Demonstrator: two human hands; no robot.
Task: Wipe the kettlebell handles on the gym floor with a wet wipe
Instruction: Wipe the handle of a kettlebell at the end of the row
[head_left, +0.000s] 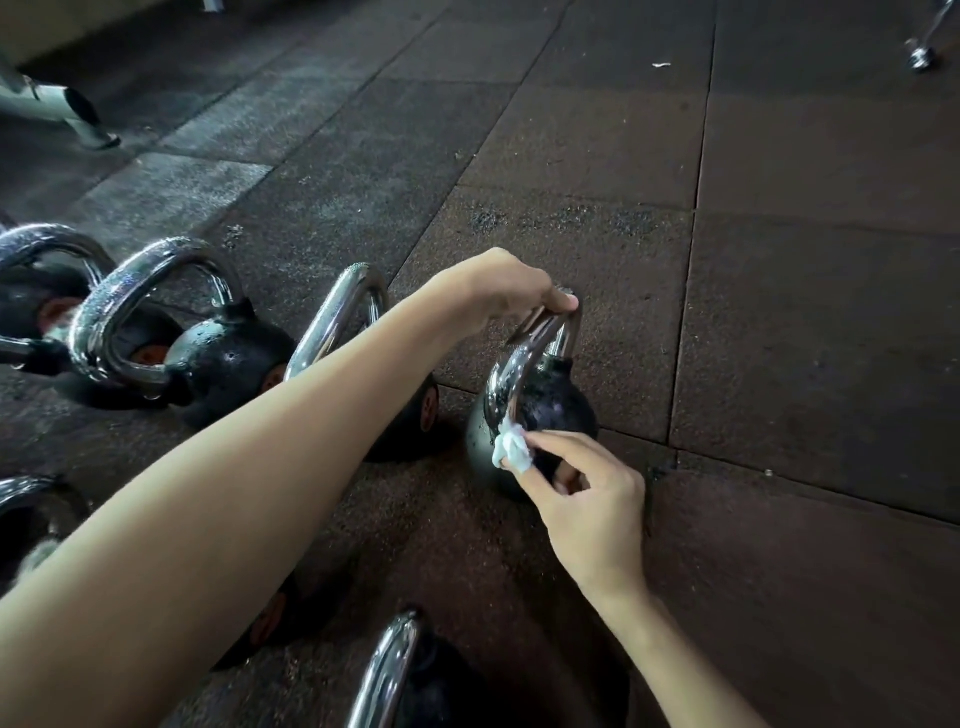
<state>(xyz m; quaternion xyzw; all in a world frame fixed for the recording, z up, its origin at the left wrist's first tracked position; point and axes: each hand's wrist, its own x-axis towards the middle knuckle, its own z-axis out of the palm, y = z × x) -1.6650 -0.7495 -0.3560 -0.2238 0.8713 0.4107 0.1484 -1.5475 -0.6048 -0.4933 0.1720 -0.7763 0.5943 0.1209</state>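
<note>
A black kettlebell (556, 400) with a chrome handle (524, 358) stands on the rubber floor at centre. My left hand (498, 291) reaches across and grips the top of that handle. Lower down, my right hand (582, 499) pinches a small crumpled white wet wipe (511, 448) and presses it against the near leg of the handle, where it meets the ball. The handle shows wet droplets.
Several more kettlebells stand to the left: one (218, 353) with a chrome handle, another (41, 296) at the far left, one (415, 410) behind my forearm, one (395, 670) at the bottom edge. A machine foot (78, 117) at top left. Dark rubber tiles (779, 312) stretch right.
</note>
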